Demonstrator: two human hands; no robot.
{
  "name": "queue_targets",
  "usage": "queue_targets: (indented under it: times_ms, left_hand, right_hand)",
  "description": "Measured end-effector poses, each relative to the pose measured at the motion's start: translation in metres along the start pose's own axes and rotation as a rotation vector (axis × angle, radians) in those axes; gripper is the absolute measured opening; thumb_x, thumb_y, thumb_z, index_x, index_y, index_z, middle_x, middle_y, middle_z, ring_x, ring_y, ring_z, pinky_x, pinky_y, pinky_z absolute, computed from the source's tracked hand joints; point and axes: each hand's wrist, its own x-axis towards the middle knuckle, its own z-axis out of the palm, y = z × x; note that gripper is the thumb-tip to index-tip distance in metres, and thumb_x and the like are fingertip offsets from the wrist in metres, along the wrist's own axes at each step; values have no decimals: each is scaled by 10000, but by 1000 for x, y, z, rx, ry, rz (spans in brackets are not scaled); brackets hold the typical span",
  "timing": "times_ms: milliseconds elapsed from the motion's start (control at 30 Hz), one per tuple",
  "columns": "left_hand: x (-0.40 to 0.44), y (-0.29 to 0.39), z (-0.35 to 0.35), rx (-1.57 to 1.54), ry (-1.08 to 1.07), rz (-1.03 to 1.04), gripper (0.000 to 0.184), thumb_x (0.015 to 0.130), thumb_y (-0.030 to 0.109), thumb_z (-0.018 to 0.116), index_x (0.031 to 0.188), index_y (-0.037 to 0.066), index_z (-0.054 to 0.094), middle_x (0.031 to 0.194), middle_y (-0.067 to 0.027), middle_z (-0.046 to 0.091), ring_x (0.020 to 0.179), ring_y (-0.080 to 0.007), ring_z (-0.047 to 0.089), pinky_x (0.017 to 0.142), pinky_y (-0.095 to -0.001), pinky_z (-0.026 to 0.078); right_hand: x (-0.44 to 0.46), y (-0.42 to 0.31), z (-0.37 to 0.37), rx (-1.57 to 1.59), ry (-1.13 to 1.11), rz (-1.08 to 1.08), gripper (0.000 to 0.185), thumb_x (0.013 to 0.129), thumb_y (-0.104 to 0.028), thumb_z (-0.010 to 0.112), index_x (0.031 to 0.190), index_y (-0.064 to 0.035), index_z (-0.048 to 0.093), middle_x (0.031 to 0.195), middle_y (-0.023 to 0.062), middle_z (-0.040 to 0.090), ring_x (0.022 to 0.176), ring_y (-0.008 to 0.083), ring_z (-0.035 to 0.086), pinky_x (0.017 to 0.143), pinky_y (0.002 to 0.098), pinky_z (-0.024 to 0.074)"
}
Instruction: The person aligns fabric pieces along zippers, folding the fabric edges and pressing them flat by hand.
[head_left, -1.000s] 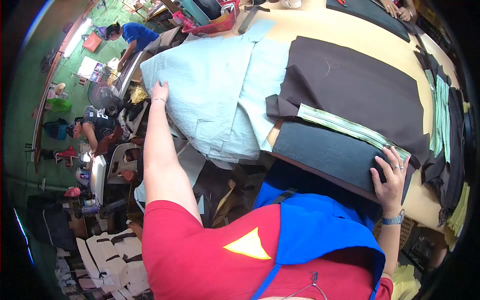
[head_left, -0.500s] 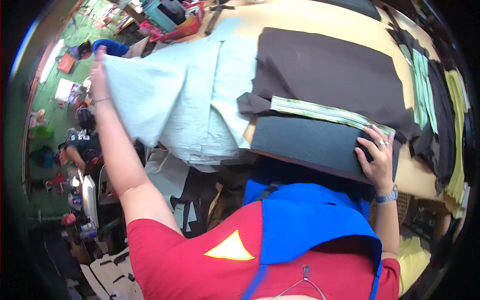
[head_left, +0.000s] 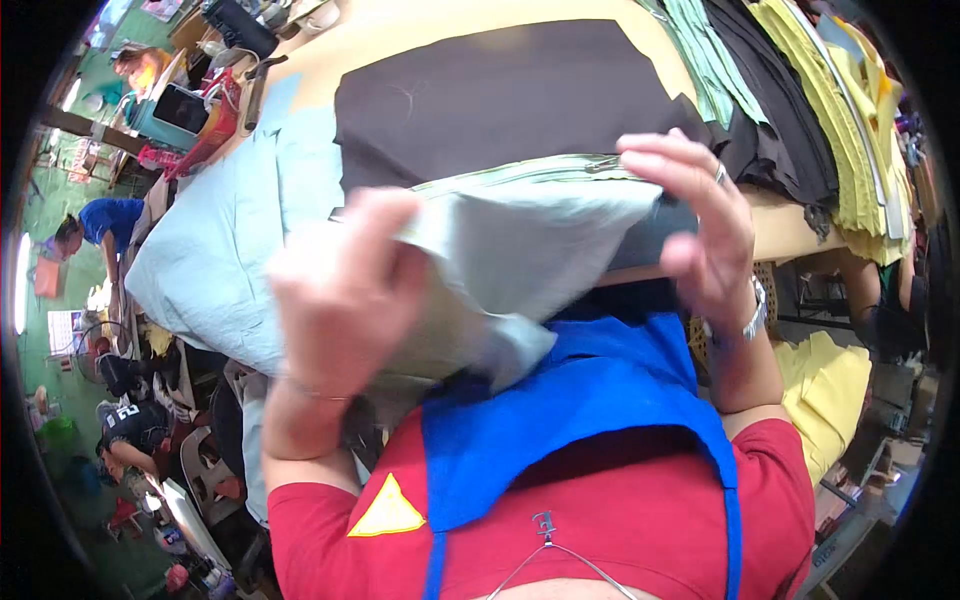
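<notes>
The left hand (head_left: 345, 300), blurred, is raised in front of the desk (head_left: 785, 222), its grip curled and seemingly pinching the near edge of a pale fabric panel (head_left: 540, 235). The panel slants from there toward the right hand (head_left: 710, 220), its upper edge lying along a pale green zipper (head_left: 520, 175) and its lower part hanging toward the blue apron (head_left: 590, 400). The right hand's grip is spread, thumb apart from the fingers, with the fingertips just beside the zipper's right end; whether they touch the cloth I cannot tell. Beyond the zipper, a dark brown fabric piece (head_left: 500, 95) lies flat on the desk, and a dark board (head_left: 655, 240) shows below the panel. Light blue fabric (head_left: 210, 240) spreads over the desk's left side, near a red basket (head_left: 218, 128). More green zippers (head_left: 710, 60) and yellow fabric strips (head_left: 825, 130) lie at the right.
</notes>
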Motion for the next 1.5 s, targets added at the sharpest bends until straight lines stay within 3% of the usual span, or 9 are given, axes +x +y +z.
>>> queue_targets:
  times_ms: [67, 233, 367, 567, 667, 1067, 1267, 1433, 1500]
  left_hand:
    - [2, 28, 24, -248, -49, 96, 210, 792, 132, 730, 982, 126, 639, 734, -65, 646, 659, -256, 687, 597, -395, 522]
    - [-10, 44, 64, -622, -244, -110, 133, 867, 199, 716, 953, 108, 671, 677, -99, 654, 611, -294, 680, 561, -397, 531]
    - [-32, 31, 76, -751, -476, -241, 76, 875, 89, 707, 918, 27, 696, 683, -138, 615, 548, -182, 592, 561, -300, 476]
    - [-38, 38, 81, -766, -480, -192, 173, 908, 218, 717, 881, 58, 659, 683, -167, 604, 626, -352, 628, 571, -416, 490]
    - [-38, 32, 89, -715, -431, -138, 144, 909, 130, 721, 929, 2, 660, 735, -179, 619, 586, -247, 577, 580, -339, 482]
    - [-77, -17, 66, -702, -553, -235, 168, 873, 82, 643, 1033, 55, 686, 903, -147, 693, 818, -332, 692, 737, -399, 538]
    - [-75, -75, -41, -964, -693, -279, 151, 857, 0, 527, 959, -37, 632, 756, -95, 572, 724, -207, 577, 708, -317, 471]
    - [-53, -103, 14, 410, -565, -330, 302, 922, 146, 591, 1216, 112, 654, 1114, -107, 672, 1035, -267, 654, 927, -467, 483]
    - [-37, -74, 51, 327, -407, -179, 481, 909, 224, 688, 1373, 160, 581, 1354, -127, 600, 1247, -304, 574, 1037, -481, 424]
  right_hand:
    - [4, -28, 7, 57, -98, -70, 757, 738, -620, 806, 1253, -79, 679, 1169, 121, 703, 1032, 317, 689, 996, 496, 472]
    - [-17, -40, 39, -287, -221, -83, 514, 780, -151, 733, 1284, -103, 644, 1037, 61, 701, 868, 222, 686, 869, 395, 545]
    - [-26, -27, 25, -319, -223, -42, 410, 755, -64, 715, 1163, -64, 674, 957, 68, 723, 839, 244, 700, 826, 404, 554]
    - [-26, -39, 34, -310, -338, -1, 363, 775, -250, 776, 1092, -108, 669, 1013, 54, 690, 947, 247, 677, 906, 451, 525]
    - [-25, -37, 42, -370, -363, -40, 287, 755, -173, 779, 1020, -120, 684, 993, 33, 670, 899, 238, 663, 872, 422, 529]
    - [-13, -23, -37, -315, -226, 264, 136, 750, 13, 645, 869, -51, 657, 842, 108, 649, 748, 296, 655, 694, 399, 529]
    - [-10, -29, -73, -238, -569, 444, 178, 742, -38, 659, 919, -50, 676, 827, 144, 663, 785, 325, 664, 726, 423, 525]
    - [-15, 24, -28, -385, -757, 386, 281, 764, -79, 634, 1039, -52, 687, 880, 189, 694, 896, 384, 670, 825, 481, 531]
    - [-21, 49, -10, -384, -762, 409, 274, 761, -85, 626, 1025, -47, 688, 886, 210, 692, 906, 400, 670, 831, 492, 529]
